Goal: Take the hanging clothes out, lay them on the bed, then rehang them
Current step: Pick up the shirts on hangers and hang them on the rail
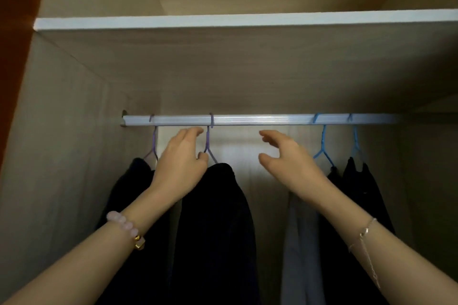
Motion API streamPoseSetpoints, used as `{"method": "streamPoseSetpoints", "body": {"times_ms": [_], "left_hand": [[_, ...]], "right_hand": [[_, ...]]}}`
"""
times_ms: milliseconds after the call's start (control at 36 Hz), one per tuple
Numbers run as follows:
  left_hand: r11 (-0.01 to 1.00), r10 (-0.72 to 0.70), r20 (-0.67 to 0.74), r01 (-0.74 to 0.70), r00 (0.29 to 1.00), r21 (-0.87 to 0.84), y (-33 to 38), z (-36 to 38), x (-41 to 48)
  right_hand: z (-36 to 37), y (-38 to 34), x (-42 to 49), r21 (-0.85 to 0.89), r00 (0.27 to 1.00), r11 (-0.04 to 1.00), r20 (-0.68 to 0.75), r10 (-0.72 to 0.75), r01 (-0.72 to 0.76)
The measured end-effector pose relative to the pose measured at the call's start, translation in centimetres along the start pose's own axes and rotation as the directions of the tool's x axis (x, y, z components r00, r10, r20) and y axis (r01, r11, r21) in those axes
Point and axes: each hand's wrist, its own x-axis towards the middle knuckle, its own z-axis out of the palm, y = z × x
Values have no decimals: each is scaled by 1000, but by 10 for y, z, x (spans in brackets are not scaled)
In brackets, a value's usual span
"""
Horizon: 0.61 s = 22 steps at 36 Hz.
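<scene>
Inside a pale wooden wardrobe, under a white-edged shelf [223,22]: ribbed silver metal rail [260,119], four thin hangers hooked over it. At the left end, outer purple wire hanger [154,143] and inner purple wire hanger [208,141], each under a dark, near-black garment. At the right, first blue wire hanger [323,146] and second blue wire hanger [355,141], likewise loaded with dark cloth. Pale grey garment [297,242] hanging low between the groups, its hanger not made out.

Left hand [181,163], pink bead bracelet [124,224] on the wrist: cupped in a C just beside the neck of the inner purple wire hanger, fingers above, thumb below, not closed round it. Thumb tip possibly touching the wire; too dim to say.

Right hand [285,156], thin chain bracelet [364,235] on the wrist: spread and loosely curved in the bare gap of rail between the two groups, holding nothing.

Step in hand, by judgement: start of taking out, all the clothes on the rail, none on the bed, bed out of view.

Next move, likely: close on the purple neck, lift the hook up clear of the rail before drawing back, free hand under the heavy dark garment [218,218] against slipping off the thin wire.
</scene>
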Motion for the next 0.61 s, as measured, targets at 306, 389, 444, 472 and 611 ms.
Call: {"method": "streamPoseSetpoints", "body": {"times_ms": [306, 389, 444, 472, 611], "left_hand": [[843, 77, 513, 219, 855, -491, 139, 85, 14], [823, -16, 684, 398, 730, -405, 156, 103, 15], [797, -36, 750, 472, 660, -378, 161, 114, 16], [770, -41, 769, 511, 637, -382, 163, 119, 17], [640, -97, 762, 627, 640, -445, 163, 132, 12]], "right_hand": [[-90, 129, -16, -383, 897, 813, -138, 420, -440], [-86, 153, -20, -286, 849, 811, -14, 529, -510], [-80, 161, -21, -102, 844, 841, 16, 536, -532], [-76, 162, -20, 11, 841, 841, 5, 542, -542], [-63, 158, -7, 250, 800, 782, -40, 598, -572]]}}
